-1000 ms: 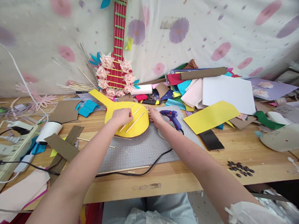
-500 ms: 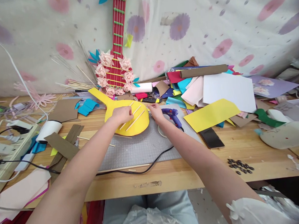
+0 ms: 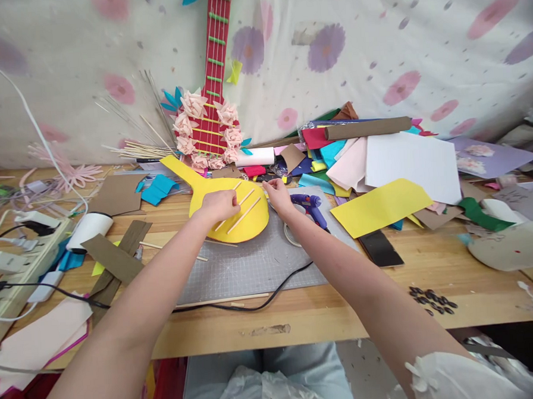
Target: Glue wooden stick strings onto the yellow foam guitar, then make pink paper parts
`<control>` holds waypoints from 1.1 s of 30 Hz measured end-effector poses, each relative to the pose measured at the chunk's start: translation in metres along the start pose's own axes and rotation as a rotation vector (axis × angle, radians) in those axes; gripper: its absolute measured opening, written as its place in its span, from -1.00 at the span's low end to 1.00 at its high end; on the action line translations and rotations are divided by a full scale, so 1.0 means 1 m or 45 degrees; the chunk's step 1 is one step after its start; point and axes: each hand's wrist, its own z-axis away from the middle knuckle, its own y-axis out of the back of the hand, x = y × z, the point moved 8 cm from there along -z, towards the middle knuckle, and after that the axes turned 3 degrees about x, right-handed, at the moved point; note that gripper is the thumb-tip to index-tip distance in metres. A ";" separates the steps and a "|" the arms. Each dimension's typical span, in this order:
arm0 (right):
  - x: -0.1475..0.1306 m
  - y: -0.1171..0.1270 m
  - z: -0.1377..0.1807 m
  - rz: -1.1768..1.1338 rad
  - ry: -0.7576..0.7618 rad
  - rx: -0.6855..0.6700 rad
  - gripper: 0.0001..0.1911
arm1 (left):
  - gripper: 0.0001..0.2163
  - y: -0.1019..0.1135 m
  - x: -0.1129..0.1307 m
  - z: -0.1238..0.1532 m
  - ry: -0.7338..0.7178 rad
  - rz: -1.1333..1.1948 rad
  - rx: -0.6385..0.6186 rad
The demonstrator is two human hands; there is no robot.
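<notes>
A yellow guitar-shaped foam cutout [image 3: 254,224] lies on the grey cutting mat [image 3: 252,266], with thin wooden sticks [image 3: 244,215] laid across its round body. My left hand [image 3: 220,205] rests on the cutout, fingers curled down over the sticks. My right hand [image 3: 279,196] is at the cutout's right edge, fingers pinched together near a stick's end; what it pinches is too small to make out. A purple glue gun [image 3: 310,206] lies just right of my right hand.
A red paper guitar with pink flowers [image 3: 211,125] leans on the floral cloth behind. Coloured paper sheets [image 3: 381,169] pile at the right, a black phone [image 3: 380,249] and dark seeds [image 3: 432,301] nearer. Power strip and cables [image 3: 10,260] sit left; a black cord [image 3: 263,298] crosses the mat.
My right hand has moved slightly up and left along the cutout's right edge. My left hand has stayed on the sticks. The view has shifted a little.
</notes>
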 end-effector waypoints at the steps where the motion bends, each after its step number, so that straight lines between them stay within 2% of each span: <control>1: 0.000 -0.001 0.000 -0.003 0.001 -0.010 -0.73 | -0.79 0.000 0.000 0.000 0.000 0.003 0.000; 10: -0.006 0.007 0.004 -0.027 0.053 -0.050 -0.81 | -0.75 0.007 -0.002 0.006 0.016 0.005 0.047; 13: -0.005 0.009 0.005 -0.027 0.050 -0.063 -0.80 | -0.75 0.014 -0.009 0.009 0.060 0.024 0.087; 18: -0.004 0.007 0.003 -0.031 0.077 -0.119 -0.79 | -0.78 0.025 -0.046 0.023 0.266 0.120 0.228; 21: -0.011 0.007 -0.001 -0.029 0.117 -0.144 -0.79 | -0.78 0.025 -0.075 0.035 0.423 0.217 0.288; 23: -0.016 0.006 -0.005 -0.028 0.131 -0.138 -0.79 | -0.79 0.023 -0.089 0.042 0.465 0.276 0.307; 28: -0.033 -0.011 -0.016 0.016 0.202 -0.236 -0.78 | -0.78 0.011 -0.102 0.048 0.466 0.343 0.271; 33: -0.045 -0.033 -0.031 0.295 0.318 -0.324 -0.67 | -0.76 0.008 -0.097 0.049 0.445 0.338 0.282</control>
